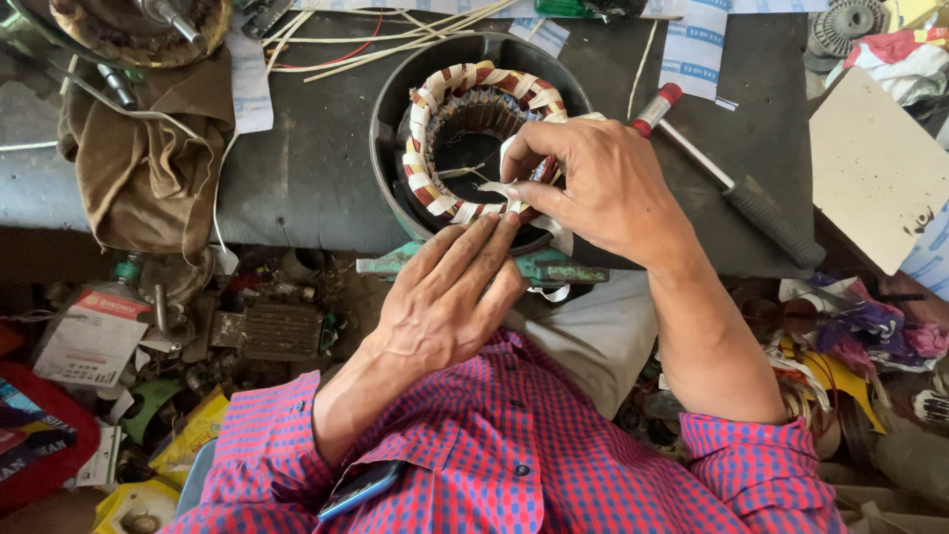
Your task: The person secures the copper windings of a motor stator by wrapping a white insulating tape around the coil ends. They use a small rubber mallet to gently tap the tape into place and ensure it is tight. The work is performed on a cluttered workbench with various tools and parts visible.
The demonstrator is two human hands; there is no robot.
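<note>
A round motor stator sits in a dark metal housing at the near edge of the workbench. Its copper winding ring is wrapped in white tape. My left hand lies flat with its fingertips pressed against the near rim of the winding. My right hand pinches a strip of white tape against the winding's right side. The hands hide the near right part of the ring.
A red-tipped tool with a black grip lies to the right on the dark bench. A brown cloth, white strips and wires are at the back left. A white board is at the right. Scrap parts and packets litter the floor.
</note>
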